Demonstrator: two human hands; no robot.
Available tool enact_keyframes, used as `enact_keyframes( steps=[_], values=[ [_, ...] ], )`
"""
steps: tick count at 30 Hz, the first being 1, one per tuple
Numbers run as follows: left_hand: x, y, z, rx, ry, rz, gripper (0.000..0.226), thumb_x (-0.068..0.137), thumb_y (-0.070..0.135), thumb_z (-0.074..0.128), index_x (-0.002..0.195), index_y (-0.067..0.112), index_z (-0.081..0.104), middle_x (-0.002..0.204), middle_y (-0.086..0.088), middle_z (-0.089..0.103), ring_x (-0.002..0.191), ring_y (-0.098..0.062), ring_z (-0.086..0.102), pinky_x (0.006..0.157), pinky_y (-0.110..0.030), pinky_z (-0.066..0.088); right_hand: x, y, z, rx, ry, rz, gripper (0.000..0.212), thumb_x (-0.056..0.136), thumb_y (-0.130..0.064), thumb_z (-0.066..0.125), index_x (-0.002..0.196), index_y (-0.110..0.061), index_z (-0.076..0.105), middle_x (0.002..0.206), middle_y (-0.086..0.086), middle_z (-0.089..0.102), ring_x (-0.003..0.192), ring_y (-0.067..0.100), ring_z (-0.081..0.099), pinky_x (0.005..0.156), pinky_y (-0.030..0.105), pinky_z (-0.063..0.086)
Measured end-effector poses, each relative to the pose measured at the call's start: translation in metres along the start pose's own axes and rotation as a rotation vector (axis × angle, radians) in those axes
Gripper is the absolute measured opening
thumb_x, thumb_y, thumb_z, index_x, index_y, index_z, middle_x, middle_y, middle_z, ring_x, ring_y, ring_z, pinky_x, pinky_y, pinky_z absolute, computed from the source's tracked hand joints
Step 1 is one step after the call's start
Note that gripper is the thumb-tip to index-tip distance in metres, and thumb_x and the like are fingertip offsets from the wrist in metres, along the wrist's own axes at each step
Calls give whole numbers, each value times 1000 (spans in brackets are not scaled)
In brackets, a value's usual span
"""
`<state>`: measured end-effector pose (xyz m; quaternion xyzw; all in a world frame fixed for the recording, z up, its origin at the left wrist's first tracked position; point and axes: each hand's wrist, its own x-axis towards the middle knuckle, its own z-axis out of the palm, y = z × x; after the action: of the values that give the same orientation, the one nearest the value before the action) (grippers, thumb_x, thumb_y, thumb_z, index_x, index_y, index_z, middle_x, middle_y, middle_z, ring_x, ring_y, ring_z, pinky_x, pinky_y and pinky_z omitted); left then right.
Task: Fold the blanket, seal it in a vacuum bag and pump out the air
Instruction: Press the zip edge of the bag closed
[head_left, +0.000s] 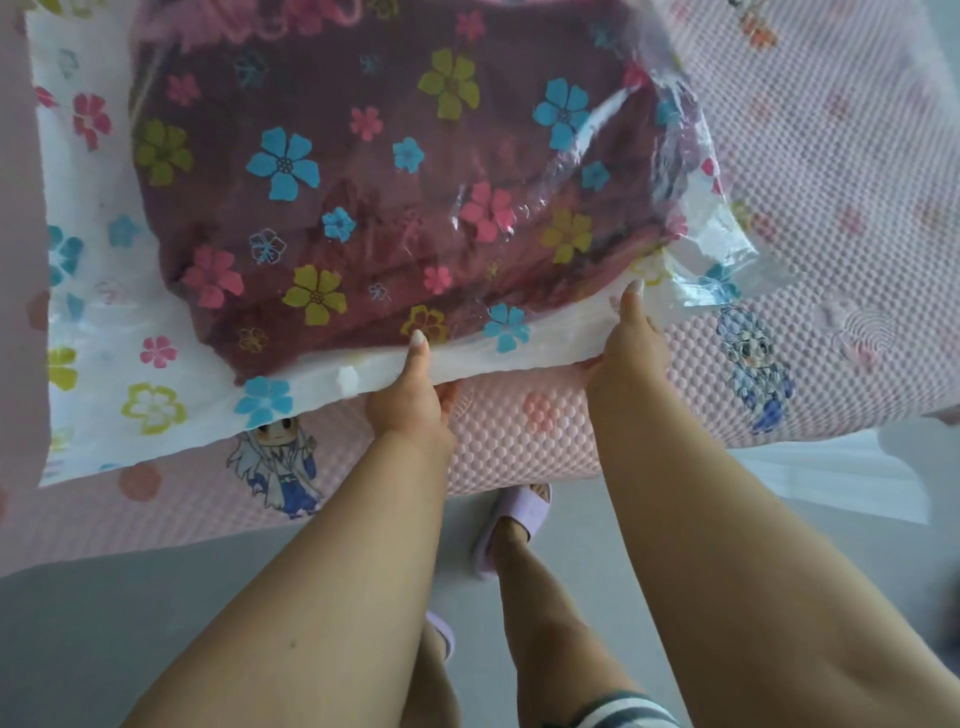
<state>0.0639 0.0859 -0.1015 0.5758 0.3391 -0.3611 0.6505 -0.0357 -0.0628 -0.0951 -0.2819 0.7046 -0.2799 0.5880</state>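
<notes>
**Blanket in the flowered vacuum bag, both hands on the near edge**

A clear vacuum bag (156, 322) printed with blue, pink and olive flowers lies on a bed covered by a pink bubble-textured sheet (831, 171). Inside the bag sits a dark maroon blanket (332, 208), folded into a thick bundle that fills the middle and right of the bag; the left part of the bag lies flat and shows white. At the top a paler pink fringe or edge of fabric shows through the plastic, though what it belongs to is hard to make out.

The left hand (410, 400) pinches the bag's near edge, thumb on top of the plastic and fingers curled underneath. The right hand (631, 343) grips the same edge further to the right, thumb lying over the film and fingers tucked below it, out of sight. The edge is lifted a little off the sheet between the two hands. A small white tab (347, 378), possibly a zip slider, sits on that edge just left of the left hand.

The bag's far end and left edge are cut off by the frame, and its right corner crumples into glossy folds. No valve can be seen. The sheet carries cartoon figures (280, 467) in blue robes and faint pink flowers; no readable writing or brand appears anywhere. Below the bed, a lilac slipper (511, 525) on one foot stands on the grey floor (104, 649).
</notes>
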Motion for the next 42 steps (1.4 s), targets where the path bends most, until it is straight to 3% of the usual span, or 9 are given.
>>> enact_keyframes(
  steps=[2,6,17,21,24,28,32,38,42],
  values=[
    [2,0,1,-8,13,38,24,81,29,76,96,20,61,107,-6,69,91,-20,69,84,-37,57,13,0,-13,-48,-100,2,40,90,-37,60,121,-12,59,113,4,64,96,17,62,92,37,51],
    [6,-3,-7,42,24,52,17,83,24,75,91,20,60,105,-7,69,90,-21,69,82,-36,57,24,7,-34,-50,-150,69,10,86,-23,62,78,-20,58,75,-4,57,63,8,55,61,24,48],
    [13,-5,-12,-33,-54,44,25,86,18,71,108,18,61,105,-5,71,87,-18,71,67,-30,60,50,-43,-61,284,-15,130,8,92,-8,61,84,-7,64,74,4,70,72,17,68,77,36,59],
    [14,-8,-15,-51,-94,30,22,88,10,67,109,18,61,104,-5,70,81,-16,72,73,-33,60,56,-43,-62,179,19,191,13,92,-6,60,79,-9,59,58,0,68,43,13,64,41,38,52],
    [12,-9,-17,-63,-134,37,26,90,10,64,115,18,59,104,-5,70,80,-15,73,68,-31,60,51,-34,-56,215,59,193,14,94,-15,59,103,-5,63,91,3,74,76,17,71,76,62,50],
    [7,-10,-16,-108,-170,10,17,92,11,62,108,18,61,101,-4,71,81,-14,72,67,-28,60,16,-9,-41,249,-58,161,45,95,-23,58,133,0,48,133,17,58,115,29,61,90,37,55],
    [0,-4,-24,-93,-223,-12,29,92,12,61,121,10,59,110,-9,69,94,-18,69,78,-30,58,-49,34,1,244,-245,292,37,84,-28,73,109,-4,60,111,16,69,90,27,71,76,40,58],
    [8,24,-72,2,-42,20,59,86,60,56,86,2,69,78,-14,69,67,-27,69,73,-40,59,-128,100,58,-119,-547,516,31,82,-36,74,75,-8,62,54,1,62,43,11,56,49,23,47],
    [13,32,-84,354,142,236,48,93,55,48,76,11,59,69,-2,66,70,-20,67,65,-28,55,-153,117,89,-200,-532,511,23,79,-25,78,70,-8,66,67,3,69,60,12,65,54,23,53]
  ],
)
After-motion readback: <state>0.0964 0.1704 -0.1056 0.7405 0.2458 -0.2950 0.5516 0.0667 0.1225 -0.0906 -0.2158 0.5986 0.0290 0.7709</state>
